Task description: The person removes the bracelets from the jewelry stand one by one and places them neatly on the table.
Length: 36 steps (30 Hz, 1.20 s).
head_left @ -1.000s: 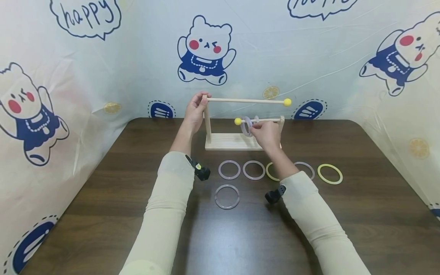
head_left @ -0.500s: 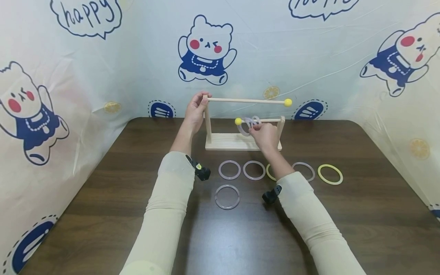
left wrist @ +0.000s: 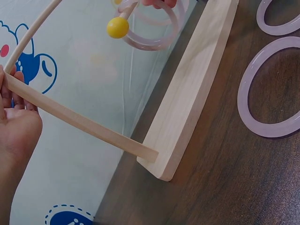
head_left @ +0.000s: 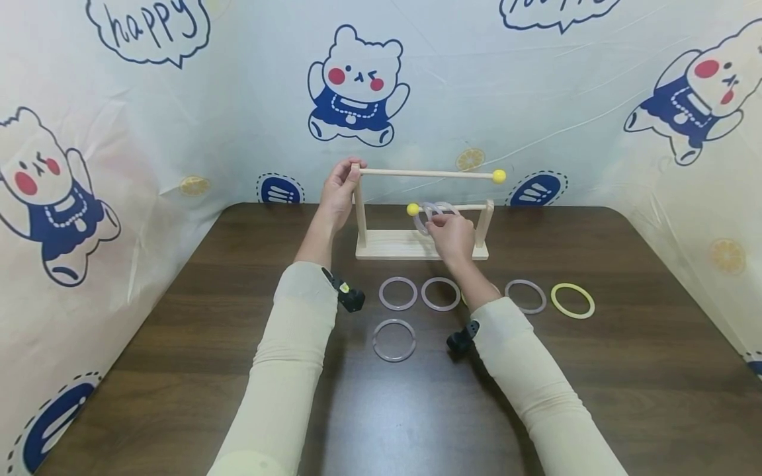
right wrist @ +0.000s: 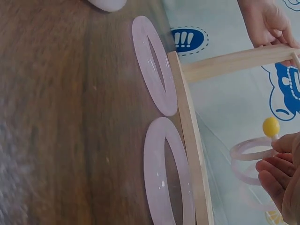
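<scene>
A wooden stand (head_left: 419, 252) sits at the back of the dark table, with a tall left post and a short right post. Each post carries a rod tipped with a yellow ball (head_left: 412, 209). My left hand (head_left: 348, 173) grips the top of the tall post (left wrist: 70, 117). My right hand (head_left: 433, 221) pinches a pale purple ring (head_left: 421, 221) threaded on the lower rod, just right of its ball. A second pale ring (head_left: 448, 205) seems to hang on the same rod behind my fingers. In the right wrist view my fingertips (right wrist: 276, 171) hold the ring (right wrist: 246, 161) below the ball (right wrist: 271, 126).
Loose rings lie flat in front of the stand: purple ones (head_left: 398, 293) (head_left: 440, 294) (head_left: 393, 340) (head_left: 526, 297) and a yellow one (head_left: 573, 301). My right forearm hides most of another yellow ring. Bear-printed sheets wall in the table (head_left: 178, 344) on three sides.
My right hand and forearm have shifted a little to the left with the ring still on the lower rod, and the ring has tilted. The left hand has stayed on the post.
</scene>
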Each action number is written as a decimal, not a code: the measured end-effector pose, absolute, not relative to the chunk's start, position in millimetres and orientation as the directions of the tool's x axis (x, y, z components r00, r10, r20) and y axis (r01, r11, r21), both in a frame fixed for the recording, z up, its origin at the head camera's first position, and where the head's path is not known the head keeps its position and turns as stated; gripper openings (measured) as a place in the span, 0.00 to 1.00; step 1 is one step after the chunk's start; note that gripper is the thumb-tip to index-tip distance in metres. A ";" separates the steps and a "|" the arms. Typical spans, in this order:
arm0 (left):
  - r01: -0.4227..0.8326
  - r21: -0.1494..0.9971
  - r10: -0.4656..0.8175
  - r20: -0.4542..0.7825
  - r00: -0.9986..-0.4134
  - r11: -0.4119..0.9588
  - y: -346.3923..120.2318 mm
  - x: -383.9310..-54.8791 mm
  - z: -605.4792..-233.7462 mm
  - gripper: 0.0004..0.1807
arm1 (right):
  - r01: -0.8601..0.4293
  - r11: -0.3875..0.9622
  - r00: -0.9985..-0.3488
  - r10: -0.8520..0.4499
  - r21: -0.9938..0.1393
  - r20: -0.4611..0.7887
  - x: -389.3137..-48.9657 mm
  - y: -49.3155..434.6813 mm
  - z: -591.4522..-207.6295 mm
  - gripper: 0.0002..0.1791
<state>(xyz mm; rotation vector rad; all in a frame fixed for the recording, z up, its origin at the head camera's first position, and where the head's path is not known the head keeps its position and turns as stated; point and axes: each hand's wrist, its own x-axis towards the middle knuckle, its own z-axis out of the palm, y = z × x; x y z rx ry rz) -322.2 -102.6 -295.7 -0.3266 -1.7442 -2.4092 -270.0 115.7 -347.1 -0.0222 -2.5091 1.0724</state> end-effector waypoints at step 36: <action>0.225 0.923 -0.004 0.236 -0.972 -0.312 -103.7 -321.1 -292.9 0.05 | -0.145 0.610 -0.899 0.247 -0.779 0.361 -273.6 112.9 -346.2 0.07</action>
